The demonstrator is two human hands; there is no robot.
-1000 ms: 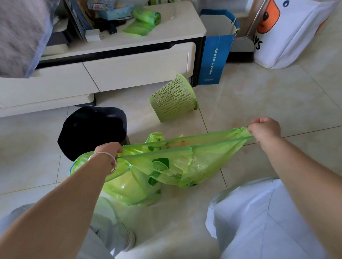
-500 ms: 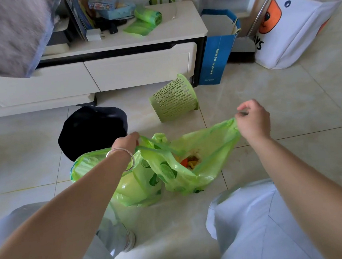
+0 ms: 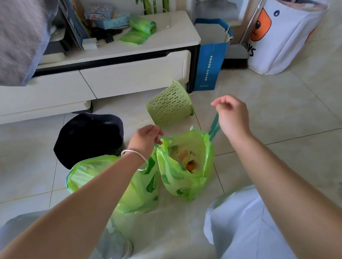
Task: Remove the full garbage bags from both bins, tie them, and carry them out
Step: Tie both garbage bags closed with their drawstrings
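Both hands are up over the bags and held apart. My left hand (image 3: 145, 137) pinches the drawstring at the near rim of the open bag (image 3: 187, 167); my right hand (image 3: 231, 117) pinches the other drawstring loop (image 3: 214, 128), pulled up at 1 o'clock from the bag's mouth. That bag sits on the floor (image 3: 279, 119) just ahead of my knees, its mouth gaping, with food scraps showing inside. Touching it at 9 o'clock, under my left forearm, is a second bag (image 3: 129, 187), its top gathered. Beyond that, at 11 o'clock, stands a dark bin (image 3: 87, 137). At 12 o'clock a green basket (image 3: 169, 104) lies tipped on its side. Farther off is a low white cabinet (image 3: 119, 78) with a bag roll (image 3: 142, 26) on top, then a blue paper bag (image 3: 210, 65) at 1 o'clock.
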